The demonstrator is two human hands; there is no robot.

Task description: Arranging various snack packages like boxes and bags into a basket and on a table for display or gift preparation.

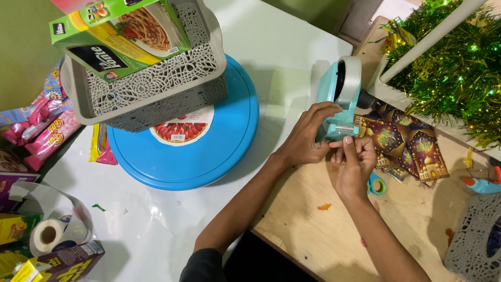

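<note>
Fingers (pixel 348 151) of right hand (pixel 355 167) pinching narrow at cutter of teal tape dispenser (pixel 339 96), left hand (pixel 308 138) clasped round its base, on bare plywood bench (pixel 313 224) beside white-covered table (pixel 156 230) bearing round blue lid (pixel 219 151) and grey lattice basket (pixel 156 89).

Grey basket (pixel 156 89) on blue lid (pixel 219 146)

White-covered table (pixel 282 47) beside wooden tabletop (pixel 313 230), green wall (pixel 21 47).

Basket (pixel 156 89) on lid (pixel 209 151), dispenser (pixel 342 96) right
</note>
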